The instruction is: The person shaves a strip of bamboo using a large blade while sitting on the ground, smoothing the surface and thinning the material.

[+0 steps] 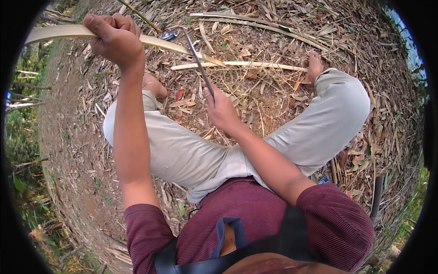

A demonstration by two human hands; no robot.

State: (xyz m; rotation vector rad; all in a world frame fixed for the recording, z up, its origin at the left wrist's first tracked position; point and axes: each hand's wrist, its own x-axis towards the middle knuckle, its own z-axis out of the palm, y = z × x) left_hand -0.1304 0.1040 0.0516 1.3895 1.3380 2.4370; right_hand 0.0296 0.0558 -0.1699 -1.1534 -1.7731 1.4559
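My left hand [116,39] is raised at the upper left, its fingers closed around a long pale strip [59,32] that looks like split bamboo. The strip bends to the left past my fist and slopes down to the right, where its end comes close to a knife [197,58]. My right hand [221,108] is in front of my lap, closed around the knife's lower end. Its long, thin dark blade points up and slightly left, crossing near the strip. Most of the knife's handle is hidden in my fist.
Another pale strip [255,65] lies on the ground between my bare feet. Several longer strips [269,27] lie farther off. Dry leaves and shavings [255,98] cover the ground. A small blue packet [169,35] lies beyond my left foot. A dark rod [377,196] is at the right.
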